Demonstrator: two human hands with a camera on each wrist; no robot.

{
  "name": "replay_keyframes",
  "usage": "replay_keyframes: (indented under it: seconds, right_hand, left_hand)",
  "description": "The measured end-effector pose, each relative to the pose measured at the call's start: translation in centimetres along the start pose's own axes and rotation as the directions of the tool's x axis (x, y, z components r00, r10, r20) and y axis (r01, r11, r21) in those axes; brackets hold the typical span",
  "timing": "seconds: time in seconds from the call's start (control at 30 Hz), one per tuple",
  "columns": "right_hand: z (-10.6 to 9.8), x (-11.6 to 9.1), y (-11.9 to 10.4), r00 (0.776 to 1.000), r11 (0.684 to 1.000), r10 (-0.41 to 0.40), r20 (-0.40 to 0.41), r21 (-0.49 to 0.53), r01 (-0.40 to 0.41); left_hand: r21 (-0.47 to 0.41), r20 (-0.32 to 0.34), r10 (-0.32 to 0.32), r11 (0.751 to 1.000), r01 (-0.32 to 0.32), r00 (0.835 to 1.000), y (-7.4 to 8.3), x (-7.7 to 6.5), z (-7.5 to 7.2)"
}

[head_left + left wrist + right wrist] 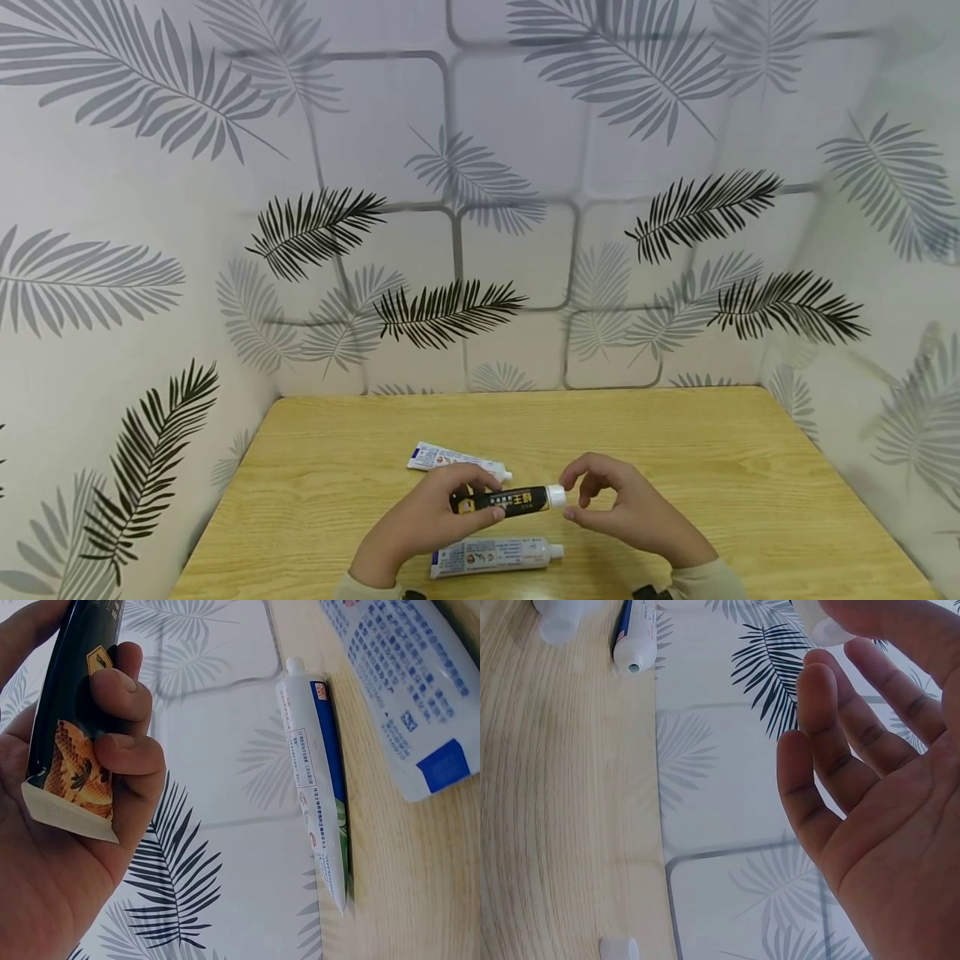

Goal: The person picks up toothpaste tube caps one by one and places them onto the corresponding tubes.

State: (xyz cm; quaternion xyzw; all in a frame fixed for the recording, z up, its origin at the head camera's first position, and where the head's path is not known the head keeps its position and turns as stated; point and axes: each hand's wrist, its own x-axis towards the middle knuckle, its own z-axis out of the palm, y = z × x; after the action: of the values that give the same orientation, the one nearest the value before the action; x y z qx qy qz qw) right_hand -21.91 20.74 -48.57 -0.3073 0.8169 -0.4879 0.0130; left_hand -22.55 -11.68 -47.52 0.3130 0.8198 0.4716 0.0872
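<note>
My left hand (431, 518) grips a black toothpaste tube (517, 500) with gold lettering, held above the table with its white cap (557, 496) to the right. In the left wrist view, fingers curl round the black tube near its flat crimped end, where a honeycomb picture shows. My right hand (626, 504) is beside the cap, fingers bent and thumb apart; in the right wrist view the thumb overlaps the cap's edge, and whether it touches is unclear. Two white toothpaste tubes lie on the table: one (491, 557) in front, another (457, 459) behind the left hand.
The wooden table (337, 433) meets leaf-patterned walls (510, 250) at its back and sides. A small white cap (619, 949) sits on the table in the right wrist view. Both white tubes show bare nozzles, such as the far one's opening (634, 667).
</note>
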Motion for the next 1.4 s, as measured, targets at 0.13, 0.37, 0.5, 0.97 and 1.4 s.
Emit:
replay_keyframes:
  seconds: [0.13, 0.37, 0.5, 0.97, 1.4]
  right_hand:
    - [0.06, 0.03, 0.10, 1.000, 1.000, -0.010, -0.002, -0.007, 0.010]
    - [0.12, 0.05, 0.16, 1.000, 1.000, 0.003, 0.008, -0.006, -0.003]
    - [0.11, 0.07, -0.02, 0.999, 0.999, 0.038, 0.029, -0.004, -0.038]
    - [-0.17, 0.19, 0.14, 0.987, 0.991, 0.135, 0.092, -0.019, -0.134]
    - [-0.36, -0.29, -0.02, 1.000, 0.999, 0.012, -0.009, -0.041, -0.013]
  left_hand:
    - [-0.002, 0.004, -0.005, 1.000, 0.005, 1.000, 0.10, 0.11, 0.10]
    - [0.002, 0.009, -0.011, 1.000, 0.011, 1.000, 0.16, 0.14, 0.16]
    - [0.005, 0.010, -0.010, 1.000, 0.010, 1.000, 0.17, 0.10, 0.19]
    - [0.026, 0.006, -0.004, 1.000, 0.003, 1.000, 0.15, 0.04, 0.36]
    - [0.016, 0.004, 0.004, 1.000, -0.004, 1.000, 0.11, 0.10, 0.29]
